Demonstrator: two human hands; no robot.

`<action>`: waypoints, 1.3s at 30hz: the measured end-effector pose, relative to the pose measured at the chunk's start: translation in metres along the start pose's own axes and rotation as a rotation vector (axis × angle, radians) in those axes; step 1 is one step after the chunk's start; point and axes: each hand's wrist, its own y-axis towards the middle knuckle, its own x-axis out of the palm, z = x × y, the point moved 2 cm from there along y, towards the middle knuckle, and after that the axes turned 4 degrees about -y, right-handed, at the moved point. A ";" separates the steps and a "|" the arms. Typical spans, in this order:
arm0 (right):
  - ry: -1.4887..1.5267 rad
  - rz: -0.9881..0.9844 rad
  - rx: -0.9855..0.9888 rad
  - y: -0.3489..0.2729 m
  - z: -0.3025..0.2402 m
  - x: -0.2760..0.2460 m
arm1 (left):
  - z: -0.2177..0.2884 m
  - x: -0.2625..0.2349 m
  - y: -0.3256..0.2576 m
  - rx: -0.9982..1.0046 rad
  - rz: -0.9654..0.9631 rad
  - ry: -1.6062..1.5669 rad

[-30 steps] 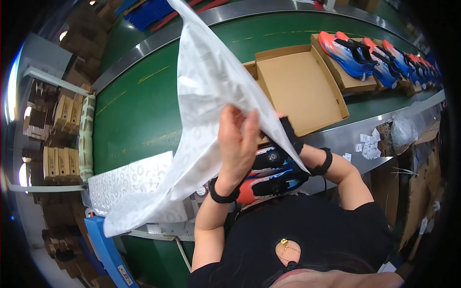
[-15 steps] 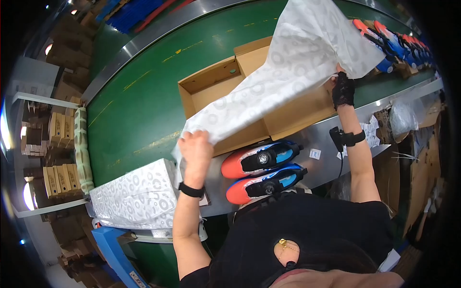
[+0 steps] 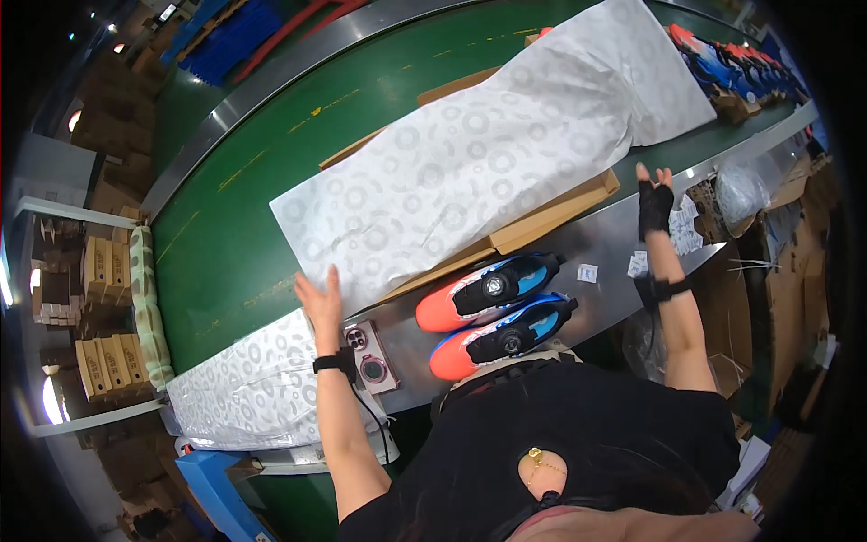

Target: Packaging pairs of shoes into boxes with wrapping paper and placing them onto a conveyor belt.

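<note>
A patterned white sheet of tissue paper lies across the open cardboard shoebox, hiding most of it; only brown edges show. My left hand is open at the sheet's near left corner, fingers spread. To the right of the box, my right hand, in a black fingerless glove, is open and apart from the paper. Two red, blue and black shoes, an upper one and a lower one, sit side by side on the metal ledge in front of me.
A stack of patterned tissue paper lies at the left, beside a phone. The green conveyor belt runs behind. More shoes stand at the far right. A small white packet is right of the pair.
The tissue sheet has come down and spread over the box. Both hands have let go of it; the left moved left, the right slightly down and outward. The phone is now uncovered.
</note>
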 end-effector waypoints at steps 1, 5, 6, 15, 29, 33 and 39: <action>-0.104 -0.239 -0.214 -0.022 -0.018 -0.004 | -0.030 0.010 0.010 -0.138 -0.019 -0.192; -0.733 -1.501 -0.834 -0.161 -0.082 -0.010 | -0.004 0.033 0.011 -0.453 -0.242 -0.882; -0.550 -1.598 -0.863 -0.191 -0.093 -0.020 | 0.009 0.045 0.007 -0.666 -0.385 -1.071; -0.320 -1.467 -1.473 -0.221 -0.132 -0.004 | 0.040 0.079 -0.009 -0.346 -0.099 -0.928; -0.438 -1.177 -0.450 -0.226 -0.108 0.216 | 0.091 -0.037 0.014 -0.238 -0.121 -1.119; -0.276 -1.736 -0.486 -0.259 -0.114 0.229 | 0.134 0.014 0.023 0.136 -0.540 -0.967; -0.699 -1.062 -0.918 -0.180 -0.114 0.179 | 0.145 0.070 0.042 0.866 -0.360 0.222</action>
